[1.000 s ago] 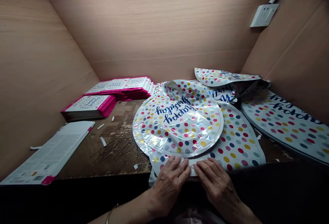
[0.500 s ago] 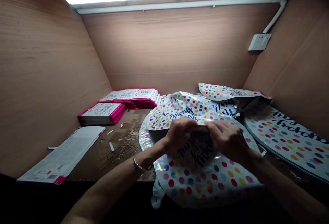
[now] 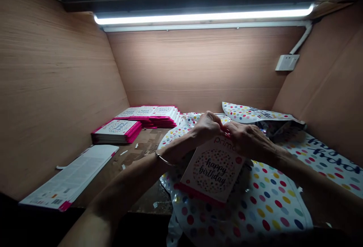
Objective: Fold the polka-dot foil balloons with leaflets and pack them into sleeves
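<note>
A white and pink packet (image 3: 214, 169) printed "happy birthday" hangs tilted from both hands. My left hand (image 3: 208, 124) pinches its top edge, fingers closed. Right beside it, my right hand (image 3: 245, 137) grips the same edge with closed fingers, covering the top right corner. Behind and below the packet lies a dotted foil balloon (image 3: 263, 194), partly hanging over the table's front edge. More dotted foil (image 3: 176, 131) shows behind my left wrist.
Pink-edged packets are stacked (image 3: 117, 130) at left, with further packets (image 3: 155, 113) behind. Long printed cards (image 3: 70, 177) lie front left. Dotted balloons (image 3: 326, 156) lie right, one folded (image 3: 249, 113) at the back. Wooden walls (image 3: 56, 84) enclose the table (image 3: 136, 164).
The packet's printed front has come into view below my hands, where dark lettered foil showed before. My hands are closer together at its top. The camera view has tilted upward.
</note>
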The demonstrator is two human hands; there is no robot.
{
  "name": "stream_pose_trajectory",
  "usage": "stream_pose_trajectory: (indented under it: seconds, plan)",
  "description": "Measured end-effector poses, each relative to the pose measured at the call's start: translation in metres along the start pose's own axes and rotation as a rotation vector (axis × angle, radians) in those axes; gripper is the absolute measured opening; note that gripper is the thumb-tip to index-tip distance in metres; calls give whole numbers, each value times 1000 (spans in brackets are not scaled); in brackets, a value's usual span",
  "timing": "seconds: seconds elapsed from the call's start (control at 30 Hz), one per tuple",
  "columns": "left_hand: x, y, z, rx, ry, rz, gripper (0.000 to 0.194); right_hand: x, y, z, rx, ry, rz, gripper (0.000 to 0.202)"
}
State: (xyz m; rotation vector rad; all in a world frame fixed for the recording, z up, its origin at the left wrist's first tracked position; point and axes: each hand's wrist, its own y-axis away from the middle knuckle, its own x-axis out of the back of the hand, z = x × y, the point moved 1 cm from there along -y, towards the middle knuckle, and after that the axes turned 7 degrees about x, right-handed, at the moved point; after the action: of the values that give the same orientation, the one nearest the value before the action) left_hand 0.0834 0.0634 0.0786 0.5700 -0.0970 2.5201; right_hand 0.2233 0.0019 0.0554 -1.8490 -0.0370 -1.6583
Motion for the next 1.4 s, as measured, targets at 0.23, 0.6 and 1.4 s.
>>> stream_pose_trajectory:
  seconds: [0.23,0.6,1.4]
  plan:
    - [2,21,-33,81,85,-150,11,-24,19,8,-279,-1106,-373,20]
    - [18,38,-50,104,154,-217,9,-42,15,-16,-521,-1608,-434,27]
    - [8,44,-86,274,215,-150,18,-72,26,-27,-606,-1692,-295,22]
